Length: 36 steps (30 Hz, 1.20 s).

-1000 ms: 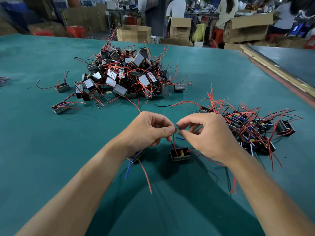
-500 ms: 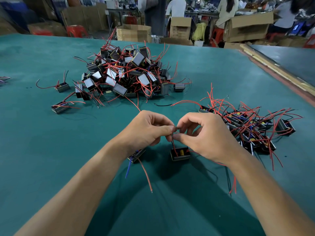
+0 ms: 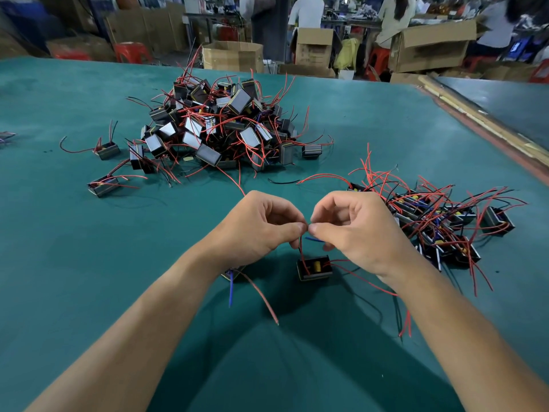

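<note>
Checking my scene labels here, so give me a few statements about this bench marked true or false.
1. The left hand and the right hand pinch wire ends where their fingertips meet. True.
2. The big pile of components lies to the right of the hands. False: it lies beyond them, to the left. A smaller group lies at the right.
3. A red wire runs from the black component up to the fingertips. True.
4. The table is red. False: it is green.
5. A blue wire trails out from under the left wrist. True.
</note>
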Each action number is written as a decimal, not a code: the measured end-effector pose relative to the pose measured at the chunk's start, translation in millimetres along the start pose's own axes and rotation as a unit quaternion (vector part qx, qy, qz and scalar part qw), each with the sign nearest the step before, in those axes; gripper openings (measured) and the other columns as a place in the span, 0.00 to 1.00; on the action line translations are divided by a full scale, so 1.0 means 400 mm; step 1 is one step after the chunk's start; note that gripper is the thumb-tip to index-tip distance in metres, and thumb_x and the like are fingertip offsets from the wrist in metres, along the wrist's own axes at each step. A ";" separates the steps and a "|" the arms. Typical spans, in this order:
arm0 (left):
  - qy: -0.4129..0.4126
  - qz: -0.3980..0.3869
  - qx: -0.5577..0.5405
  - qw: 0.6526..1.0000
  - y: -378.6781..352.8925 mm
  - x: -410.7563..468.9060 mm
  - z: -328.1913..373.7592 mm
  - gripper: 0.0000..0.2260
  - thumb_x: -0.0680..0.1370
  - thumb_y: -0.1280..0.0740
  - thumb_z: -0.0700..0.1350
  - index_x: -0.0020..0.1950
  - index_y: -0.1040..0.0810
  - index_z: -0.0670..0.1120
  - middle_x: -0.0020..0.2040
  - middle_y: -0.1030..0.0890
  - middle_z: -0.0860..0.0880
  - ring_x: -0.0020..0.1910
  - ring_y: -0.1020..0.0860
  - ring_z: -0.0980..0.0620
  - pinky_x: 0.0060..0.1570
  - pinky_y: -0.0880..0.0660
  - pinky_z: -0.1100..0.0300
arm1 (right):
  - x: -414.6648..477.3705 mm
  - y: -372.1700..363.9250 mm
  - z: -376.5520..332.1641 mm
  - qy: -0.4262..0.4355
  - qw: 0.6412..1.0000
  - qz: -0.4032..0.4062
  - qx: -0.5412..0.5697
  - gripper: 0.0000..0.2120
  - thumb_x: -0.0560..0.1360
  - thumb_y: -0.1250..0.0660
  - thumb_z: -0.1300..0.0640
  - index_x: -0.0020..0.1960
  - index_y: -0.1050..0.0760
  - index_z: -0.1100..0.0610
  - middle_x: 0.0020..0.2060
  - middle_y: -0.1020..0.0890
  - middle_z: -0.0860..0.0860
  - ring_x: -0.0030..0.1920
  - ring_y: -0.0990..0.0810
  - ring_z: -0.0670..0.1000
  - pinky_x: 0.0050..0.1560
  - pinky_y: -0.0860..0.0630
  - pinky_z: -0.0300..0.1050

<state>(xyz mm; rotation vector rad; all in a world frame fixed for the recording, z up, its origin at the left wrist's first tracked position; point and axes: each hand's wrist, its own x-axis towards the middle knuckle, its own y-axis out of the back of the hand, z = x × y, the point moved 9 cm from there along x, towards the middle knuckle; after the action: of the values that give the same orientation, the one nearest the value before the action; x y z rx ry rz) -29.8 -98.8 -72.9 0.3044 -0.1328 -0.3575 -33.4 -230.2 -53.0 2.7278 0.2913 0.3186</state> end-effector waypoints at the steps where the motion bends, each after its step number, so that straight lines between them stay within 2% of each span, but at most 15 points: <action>1: -0.009 -0.004 0.008 1.000 -0.003 0.000 0.003 0.05 0.77 0.31 0.36 0.42 0.17 0.40 0.30 0.19 0.52 0.23 0.32 0.60 0.24 0.37 0.71 | 0.001 0.000 0.011 -0.029 0.999 0.002 0.031 0.13 0.71 0.28 0.70 0.34 0.22 0.55 0.27 0.20 0.51 0.27 0.25 0.47 0.31 0.23 0.42; 4: -0.028 -0.008 0.007 1.000 -0.008 -0.002 0.013 0.04 0.77 0.31 0.34 0.43 0.18 0.37 0.30 0.19 0.53 0.23 0.29 0.64 0.26 0.35 0.76 | -0.001 -0.004 0.032 -0.091 0.990 0.007 0.105 0.10 0.72 0.30 0.70 0.37 0.22 0.58 0.25 0.20 0.50 0.23 0.28 0.45 0.28 0.23 0.40; 6: -0.027 -0.005 0.005 1.000 -0.006 -0.002 0.016 0.05 0.77 0.32 0.35 0.43 0.17 0.38 0.29 0.19 0.53 0.22 0.30 0.63 0.26 0.35 0.75 | -0.003 -0.002 0.030 -0.093 0.989 0.004 0.115 0.08 0.75 0.31 0.69 0.40 0.21 0.59 0.26 0.19 0.50 0.23 0.28 0.44 0.29 0.22 0.40; 9: -0.004 -0.004 -0.006 1.000 -0.001 -0.002 0.010 0.07 0.79 0.33 0.37 0.42 0.18 0.43 0.30 0.20 0.51 0.22 0.35 0.57 0.23 0.38 0.68 | -0.004 0.002 0.012 -0.061 0.992 -0.015 0.111 0.11 0.76 0.34 0.70 0.42 0.19 0.58 0.32 0.15 0.52 0.27 0.25 0.45 0.32 0.21 0.39; 13: 0.022 -0.006 -0.041 0.999 0.002 -0.003 0.005 0.07 0.79 0.34 0.35 0.43 0.19 0.41 0.29 0.22 0.48 0.22 0.36 0.54 0.22 0.39 0.67 | -0.004 0.015 -0.011 0.010 0.999 -0.015 0.028 0.14 0.73 0.31 0.71 0.41 0.17 0.53 0.36 0.13 0.52 0.38 0.15 0.53 0.36 0.20 0.40; 17: 0.034 -0.011 -0.044 0.998 0.000 -0.004 0.001 0.07 0.79 0.34 0.35 0.43 0.19 0.39 0.29 0.23 0.48 0.23 0.36 0.53 0.23 0.40 0.66 | -0.008 0.001 -0.023 0.046 0.998 -0.045 -0.015 0.13 0.72 0.26 0.69 0.42 0.16 0.50 0.35 0.14 0.47 0.35 0.17 0.44 0.39 0.20 0.37; 19: 0.035 -0.014 -0.042 0.998 -0.001 -0.006 0.001 0.08 0.79 0.34 0.36 0.41 0.18 0.42 0.29 0.22 0.48 0.23 0.36 0.54 0.23 0.39 0.66 | -0.009 -0.001 -0.026 0.056 0.997 -0.047 -0.034 0.12 0.71 0.25 0.68 0.42 0.15 0.50 0.35 0.14 0.46 0.35 0.18 0.43 0.41 0.19 0.40; 22: 0.037 -0.018 -0.042 0.998 -0.002 -0.009 0.003 0.08 0.79 0.34 0.37 0.41 0.19 0.42 0.29 0.22 0.48 0.23 0.36 0.53 0.23 0.40 0.65 | -0.008 0.001 -0.022 0.057 0.996 -0.036 -0.054 0.11 0.70 0.23 0.65 0.42 0.15 0.49 0.36 0.14 0.48 0.35 0.19 0.46 0.44 0.19 0.50; 27: 0.040 -0.023 -0.044 0.998 -0.004 -0.008 0.004 0.08 0.79 0.34 0.37 0.41 0.19 0.42 0.29 0.22 0.49 0.24 0.36 0.52 0.24 0.41 0.63 | -0.007 0.005 -0.020 0.072 0.995 -0.028 -0.066 0.09 0.69 0.22 0.62 0.41 0.16 0.48 0.35 0.15 0.48 0.33 0.22 0.46 0.39 0.21 0.52; 31: 0.035 -0.031 -0.033 0.998 -0.006 -0.008 -0.001 0.07 0.79 0.33 0.37 0.42 0.18 0.39 0.29 0.21 0.49 0.23 0.36 0.54 0.23 0.40 0.66 | -0.007 0.007 -0.026 0.089 0.992 -0.019 -0.082 0.04 0.70 0.23 0.55 0.38 0.16 0.52 0.31 0.17 0.48 0.31 0.24 0.45 0.34 0.25 0.47; 34: 0.026 -0.038 -0.027 0.999 -0.011 -0.009 -0.005 0.06 0.78 0.31 0.40 0.43 0.18 0.39 0.30 0.21 0.49 0.23 0.36 0.55 0.23 0.39 0.67 | -0.007 0.011 -0.033 0.095 0.990 0.001 -0.108 0.08 0.71 0.27 0.52 0.35 0.18 0.52 0.29 0.18 0.46 0.29 0.25 0.43 0.32 0.27 0.40; 36: 0.019 -0.045 -0.032 0.998 -0.014 -0.009 -0.004 0.06 0.78 0.31 0.39 0.42 0.16 0.42 0.30 0.20 0.49 0.23 0.36 0.55 0.23 0.39 0.67 | -0.003 0.010 -0.023 0.079 0.992 0.001 -0.100 0.09 0.73 0.28 0.55 0.34 0.19 0.54 0.28 0.18 0.48 0.28 0.24 0.47 0.34 0.25 0.46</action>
<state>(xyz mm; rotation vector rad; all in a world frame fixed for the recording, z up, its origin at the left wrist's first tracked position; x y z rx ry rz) -34.6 -102.1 -76.3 0.2551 -0.0696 -0.4449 -36.4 -230.9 -43.4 2.5113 0.2825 0.5362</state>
